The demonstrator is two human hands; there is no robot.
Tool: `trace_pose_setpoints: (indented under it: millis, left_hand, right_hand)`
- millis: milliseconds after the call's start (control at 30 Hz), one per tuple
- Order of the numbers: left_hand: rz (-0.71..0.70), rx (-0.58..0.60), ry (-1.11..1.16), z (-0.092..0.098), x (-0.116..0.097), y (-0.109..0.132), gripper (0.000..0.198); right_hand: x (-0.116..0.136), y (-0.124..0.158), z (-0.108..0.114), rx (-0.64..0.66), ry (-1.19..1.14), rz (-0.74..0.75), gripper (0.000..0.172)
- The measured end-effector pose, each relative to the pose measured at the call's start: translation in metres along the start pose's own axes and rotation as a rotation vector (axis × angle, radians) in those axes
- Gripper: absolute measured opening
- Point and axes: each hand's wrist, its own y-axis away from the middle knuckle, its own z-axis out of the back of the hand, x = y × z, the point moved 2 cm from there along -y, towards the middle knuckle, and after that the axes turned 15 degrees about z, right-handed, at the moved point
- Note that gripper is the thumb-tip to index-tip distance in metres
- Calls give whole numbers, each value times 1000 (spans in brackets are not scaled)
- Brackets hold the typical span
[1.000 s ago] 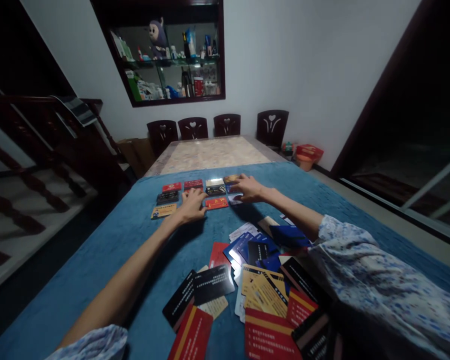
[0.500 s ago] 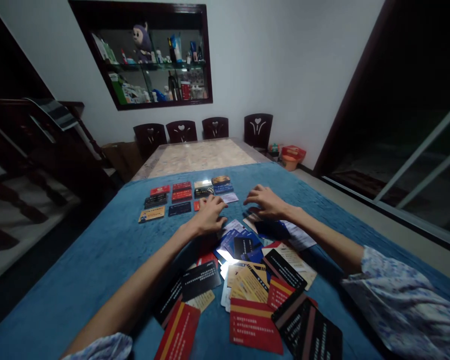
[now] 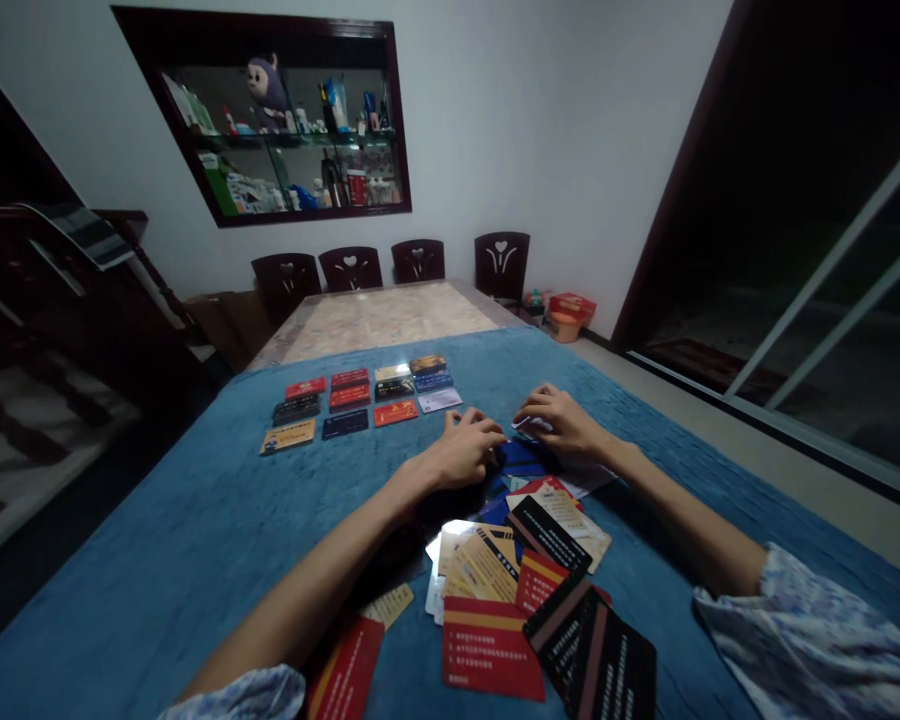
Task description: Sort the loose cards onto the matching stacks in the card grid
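Note:
My left hand is over the far left part of a loose pile of cards. Its fingers are bent and apart, with nothing visible in them. To its right, my right hand has its fingers closed on a pale card, mostly hidden beneath them. Between and below the hands lies a blue card. Nearer me the pile spreads out with a yellow card, a red card and black cards. Beyond my left hand, cards lie in neat rows, including an orange-red card and a pale lilac card.
A blue cloth covers the near part of the table; its far end shows a stone-like top. Dark chairs stand behind it. On the right are an orange bucket and a glass door.
My left hand has moved from the card rows back to the pile, uncovering the orange-red card. My right hand has taken hold of a pale card. The view has shifted slightly right.

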Motion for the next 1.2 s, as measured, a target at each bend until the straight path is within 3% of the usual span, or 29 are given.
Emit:
trace_pose_setpoints:
  millis: [167, 367, 567, 833, 1200]
  left_hand:
    - [-74, 57, -44, -6, -13, -7, 52]
    - [-87, 64, -62, -8, -10, -8, 45]
    - [7, 28, -40, -15, 3, -10, 27]
    - [112, 25, 31, -17, 15, -12, 29]
    - [157, -1, 74, -21, 29, -17, 29]
  right_hand:
    - [0, 5, -6, -26, -38, 31, 23]
    - [4, 9, -7, -40, -63, 61, 22]
    - [9, 10, -8, 16, -86, 61, 20]
    - [14, 12, -10, 64, -62, 26, 35]
    - [10, 8, -16, 76, -67, -7, 36]
